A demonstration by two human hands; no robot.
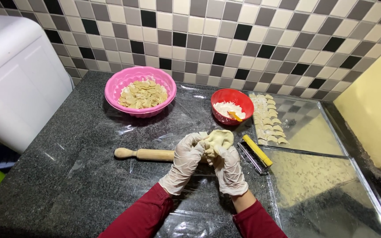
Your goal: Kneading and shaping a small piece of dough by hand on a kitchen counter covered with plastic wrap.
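Counter (67,176): dark speckled stone, sitting under everything, with clear plastic film lying over the middle of it.
White appliance (14,75): standing way off to the left of the rolling pin, up against the tiled wall.
Glass trays (327,176): two of them lying just right of the rolling pin, the far one carrying rows of little folded dumplings (267,119).
Pink bowl (140,90): sitting behind the rolling pin toward the wall, holding a heap of flat dough pieces.
Red bowl (232,105): sitting behind the pin's right end, holding white flour and something orange I can't make out.
Rolling pin (144,154): wooden, lying flat on the film, its right end running behind the gloved hands.
Yellow-handled cutter (255,152): lying just right of the pin, at the tray's edge.
Left hand (186,161): gloved, fingers curling onto the left side of the dough, gripping it.
Right hand (230,169): gloved too, fingers closing up around the dough from below and pinching it.
Dough piece (219,139): pale round lump, being held up between both hands just above the pin's right end.
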